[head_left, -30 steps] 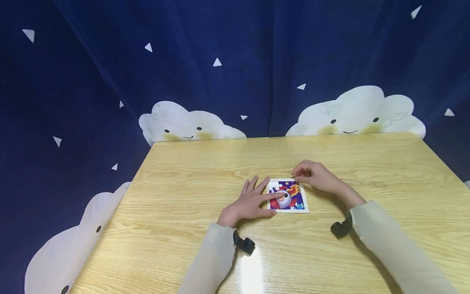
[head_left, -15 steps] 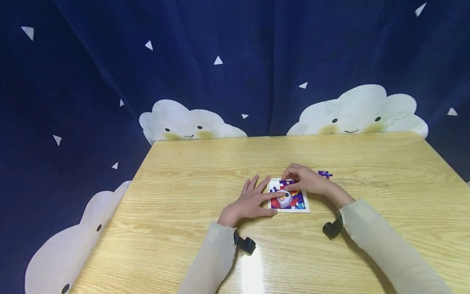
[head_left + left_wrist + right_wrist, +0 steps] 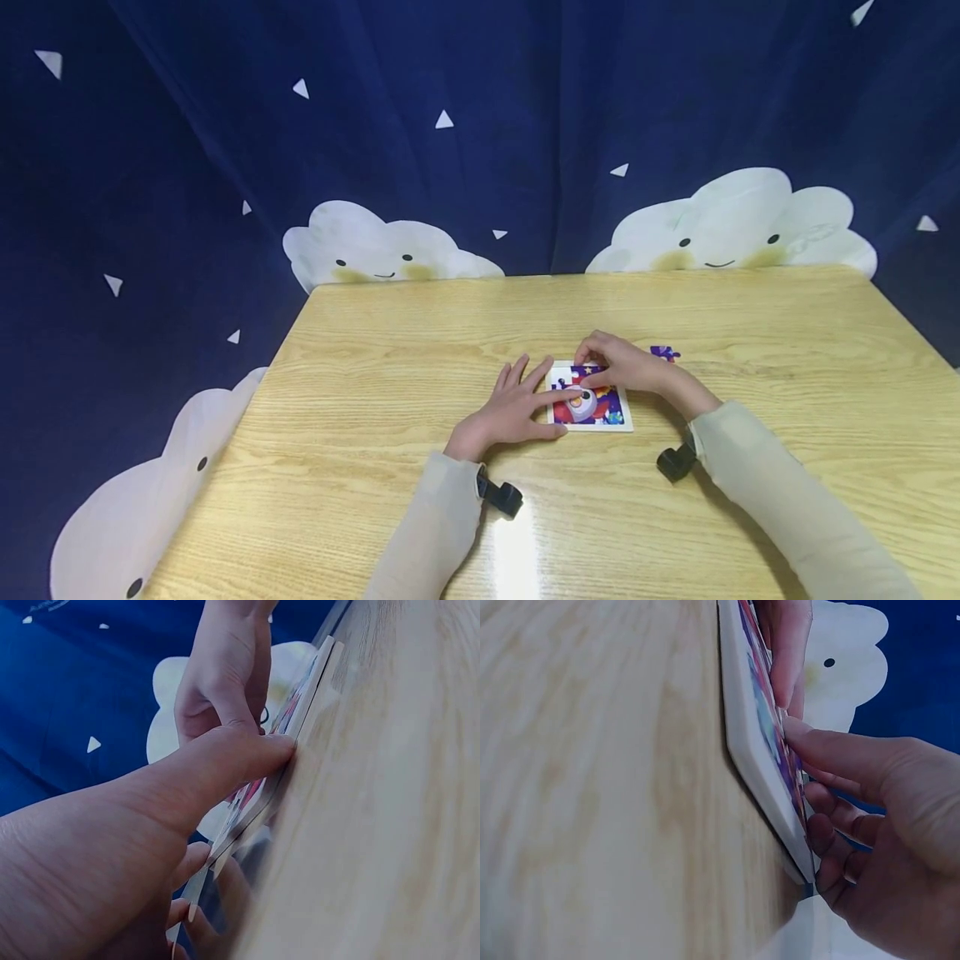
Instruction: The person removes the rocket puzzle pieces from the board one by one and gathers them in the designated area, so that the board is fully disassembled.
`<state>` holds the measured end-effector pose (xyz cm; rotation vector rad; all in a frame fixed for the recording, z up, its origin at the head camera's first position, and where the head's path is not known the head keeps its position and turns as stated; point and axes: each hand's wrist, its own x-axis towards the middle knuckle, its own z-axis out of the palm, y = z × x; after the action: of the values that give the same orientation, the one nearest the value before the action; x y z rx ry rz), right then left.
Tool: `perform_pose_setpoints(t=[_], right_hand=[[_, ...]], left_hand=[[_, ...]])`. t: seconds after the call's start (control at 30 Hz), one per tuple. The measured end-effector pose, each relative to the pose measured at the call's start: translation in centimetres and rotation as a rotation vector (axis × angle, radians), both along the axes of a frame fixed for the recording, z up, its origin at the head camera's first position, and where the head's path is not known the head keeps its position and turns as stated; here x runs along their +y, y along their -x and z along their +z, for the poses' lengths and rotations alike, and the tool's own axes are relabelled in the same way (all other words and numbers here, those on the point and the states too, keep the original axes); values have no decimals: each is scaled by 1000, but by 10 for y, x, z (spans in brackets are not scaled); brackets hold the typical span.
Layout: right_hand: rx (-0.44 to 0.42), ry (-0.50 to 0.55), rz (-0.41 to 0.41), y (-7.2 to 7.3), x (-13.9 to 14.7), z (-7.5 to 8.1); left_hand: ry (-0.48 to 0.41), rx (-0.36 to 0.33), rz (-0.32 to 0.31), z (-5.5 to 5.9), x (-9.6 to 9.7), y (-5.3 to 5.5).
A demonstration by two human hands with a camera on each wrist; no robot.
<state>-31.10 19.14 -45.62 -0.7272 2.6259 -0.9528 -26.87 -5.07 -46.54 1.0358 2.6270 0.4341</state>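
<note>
A small square jigsaw puzzle in a white frame lies on the table, with a cartoon penguin on purple. A white gap shows at its upper left. My left hand is spread beside it; the index finger lies across the penguin and the thumb is at the near edge. From the far right, my right hand curls its thumb and fingers around a puzzle piece in the top row. Its fingers are bent at the frame's edge in the right wrist view, partly hiding the piece.
A loose purple puzzle piece lies behind the right hand, to the right of the frame. The wooden table ends at a dark blue curtain printed with clouds. Black wrist cameras sit below both hands.
The right hand has moved left from the frame's upper right corner to the middle of its top row, revealing the loose piece. It barely shifts in the last half second. The left hand stays put.
</note>
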Motion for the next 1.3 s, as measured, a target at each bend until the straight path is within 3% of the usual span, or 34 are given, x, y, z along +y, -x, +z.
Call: perform_pose_setpoints(t=[0.33,0.6,1.03,1.3], right_hand=[[-23,35,22,0,-1,1],[16,47,26,-3,-2,1],[73,94,-31,-10,-3,0],[45,140,-59,-10,0,-2]], left_hand=[[-5,-6,2,0,-1,0],[1,-7,3,0,0,0],[-10,18,-5,1,-1,-1],[2,14,1,1,-1,0]])
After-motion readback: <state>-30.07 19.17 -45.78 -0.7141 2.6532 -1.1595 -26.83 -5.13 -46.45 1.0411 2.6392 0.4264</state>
